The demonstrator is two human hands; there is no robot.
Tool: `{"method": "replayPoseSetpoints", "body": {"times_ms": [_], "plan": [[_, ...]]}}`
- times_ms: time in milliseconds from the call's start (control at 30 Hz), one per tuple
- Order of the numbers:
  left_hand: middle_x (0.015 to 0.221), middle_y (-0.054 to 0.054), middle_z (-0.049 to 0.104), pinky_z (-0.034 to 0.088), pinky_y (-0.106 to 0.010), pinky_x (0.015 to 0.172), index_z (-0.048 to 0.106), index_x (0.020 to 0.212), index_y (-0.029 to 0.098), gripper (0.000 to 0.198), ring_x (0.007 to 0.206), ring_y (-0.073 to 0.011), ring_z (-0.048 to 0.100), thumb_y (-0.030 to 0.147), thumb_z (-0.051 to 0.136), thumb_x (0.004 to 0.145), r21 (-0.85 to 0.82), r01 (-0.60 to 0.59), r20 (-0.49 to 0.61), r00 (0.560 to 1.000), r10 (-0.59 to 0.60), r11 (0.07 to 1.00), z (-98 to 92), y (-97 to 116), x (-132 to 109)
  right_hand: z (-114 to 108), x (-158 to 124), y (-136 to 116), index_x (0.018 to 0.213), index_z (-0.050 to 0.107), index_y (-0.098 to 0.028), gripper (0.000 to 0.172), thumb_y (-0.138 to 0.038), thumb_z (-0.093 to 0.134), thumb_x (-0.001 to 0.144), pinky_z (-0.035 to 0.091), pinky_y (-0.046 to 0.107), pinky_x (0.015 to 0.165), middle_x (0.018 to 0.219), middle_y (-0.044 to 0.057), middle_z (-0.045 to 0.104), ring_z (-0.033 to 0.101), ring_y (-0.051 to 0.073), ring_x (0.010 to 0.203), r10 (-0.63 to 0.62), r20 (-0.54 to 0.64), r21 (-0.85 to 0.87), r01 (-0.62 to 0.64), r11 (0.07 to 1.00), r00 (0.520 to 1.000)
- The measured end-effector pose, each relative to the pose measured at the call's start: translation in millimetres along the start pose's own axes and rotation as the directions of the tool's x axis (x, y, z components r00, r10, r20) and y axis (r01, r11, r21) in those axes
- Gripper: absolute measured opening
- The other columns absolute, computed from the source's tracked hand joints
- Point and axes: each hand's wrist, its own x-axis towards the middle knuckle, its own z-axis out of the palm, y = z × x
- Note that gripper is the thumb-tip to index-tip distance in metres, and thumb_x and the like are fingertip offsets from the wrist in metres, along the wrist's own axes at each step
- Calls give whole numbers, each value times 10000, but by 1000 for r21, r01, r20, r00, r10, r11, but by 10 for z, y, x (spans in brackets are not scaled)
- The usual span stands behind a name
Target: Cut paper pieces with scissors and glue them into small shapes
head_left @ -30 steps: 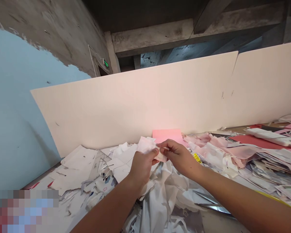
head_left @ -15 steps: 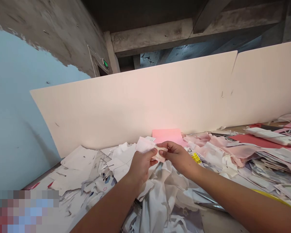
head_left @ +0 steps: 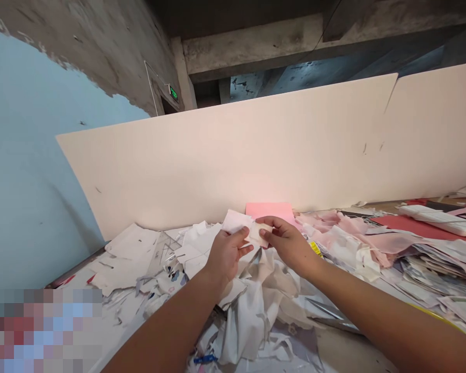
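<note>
My left hand (head_left: 227,256) holds a small whitish-pink piece (head_left: 234,221) between thumb and fingers, its lower fingers partly spread. Beside it, my right hand (head_left: 289,243) pinches a small cream piece (head_left: 256,233) with thumb and forefinger. The two pieces meet or overlap between my hands; whether they are joined, or are cloth or paper, I cannot tell. Crumpled white fabric (head_left: 252,316) lies below my hands. Just behind them is a pink sheet (head_left: 270,209). Scissors (head_left: 330,313) lie under my right forearm, which hides part of them.
A tall cream board (head_left: 233,160) stands along the back. Paper scraps (head_left: 128,254) and a clear set square (head_left: 165,249) lie left. To the right are pink fabric (head_left: 353,235), stacked pieces (head_left: 435,272) and a white power strip (head_left: 438,220). A small blue object (head_left: 205,358) lies at the front.
My hands have drawn slightly apart, and more of both small pieces shows between them. The fingers of my left hand have loosened a little. The view has shifted slightly.
</note>
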Motion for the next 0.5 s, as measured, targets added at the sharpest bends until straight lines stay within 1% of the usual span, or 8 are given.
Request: {"method": "replayPoseSetpoints", "body": {"times_ms": [33, 100, 200, 267, 367, 500], "plan": [[789, -31, 609, 461, -268, 616, 587, 789, 174, 260, 671, -128, 574, 287, 682, 575, 11, -36, 19, 999, 36, 999, -12, 30, 7, -8, 4, -17, 985, 515, -201, 269, -312, 506, 740, 409, 253, 598, 675, -31, 507, 483, 102, 590, -1, -21, -1, 0, 1000, 1000], [798, -17, 596, 457, -262, 606, 559, 829, 201, 276, 675, -119, 567, 326, 654, 601, 96, -113, 20, 994, 111, 989, -53, 77, 30, -33, 15, -46, 976, 504, -202, 277, -311, 520, 722, 411, 250, 580, 670, -37, 484, 476, 100, 577, 5, -58, -10, -6, 1000, 998], [701, 19, 561, 438, -228, 563, 550, 795, 209, 254, 614, -91, 535, 359, 633, 608, 260, -169, -6, 984, 176, 951, -140, 110, 86, -76, 36, -71, 970, 504, -211, 294, -319, 542, 700, 397, 244, 542, 630, -52, 436, 468, 102, 562, 20, -100, -40, -24, 999, 995], [658, 30, 539, 426, -215, 546, 558, 735, 198, 236, 593, -86, 515, 354, 649, 584, 324, -184, -9, 980, 198, 928, -199, 112, 131, -103, 47, -79, 942, 517, -212, 271, -326, 544, 698, 393, 244, 541, 628, -51, 440, 479, 107, 569, 29, -102, -59, -35, 998, 994], [644, 25, 538, 416, -212, 547, 553, 687, 184, 224, 599, -92, 515, 351, 653, 575, 409, -199, 8, 977, 215, 891, -254, 99, 188, -137, 60, -88, 855, 537, -198, 211, -327, 549, 689, 397, 243, 545, 617, -39, 482, 503, 116, 576, 42, -66, -87, -48, 995, 997], [649, 17, 539, 424, -227, 592, 530, 693, 185, 207, 643, -110, 543, 346, 625, 604, 481, -192, 56, 981, 188, 855, -249, 104, 207, -207, 91, -85, 811, 533, -208, 175, -319, 556, 678, 372, 226, 513, 586, -44, 491, 492, 112, 548, 47, -41, -160, -53, 986, 998]]}}
